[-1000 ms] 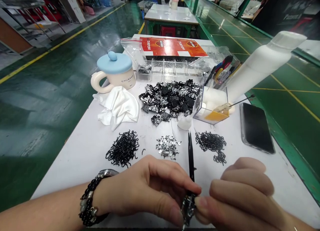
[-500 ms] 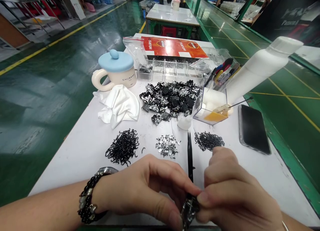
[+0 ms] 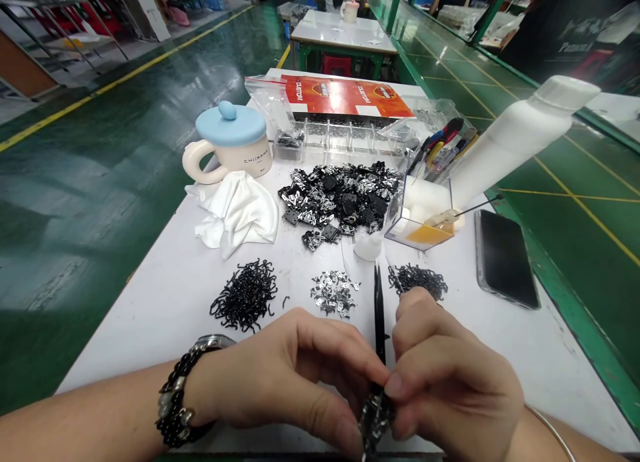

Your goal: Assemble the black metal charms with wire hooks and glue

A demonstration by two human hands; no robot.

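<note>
Between the fingers of my left hand (image 3: 295,382) is a small black-and-silver part (image 3: 376,415), blurred, at the bottom of the view near the table edge. My right hand (image 3: 455,375) meets it from the right, thumb and forefinger pinched at the part's upper side; whatever lies inside that pinch is hidden. Black tweezers (image 3: 380,315) lie on the table just beyond my fingertips. Farther off are a pile of small black hooked pieces (image 3: 245,295), a pile of tiny silver metal pieces (image 3: 334,293) and another heap of dark pieces (image 3: 419,282).
A large heap of black-and-silver parts (image 3: 345,199) lies mid-table before a clear compartment box (image 3: 327,142). Leftward are a lidded mug (image 3: 245,152) and a white cloth (image 3: 240,215). Rightward stand a clear tool holder (image 3: 425,215), a white bottle (image 3: 525,139) and a phone (image 3: 506,259).
My right hand has shifted slightly left and turned, its knuckles now closer to my left hand. My left hand keeps its grip on the part almost unmoved.
</note>
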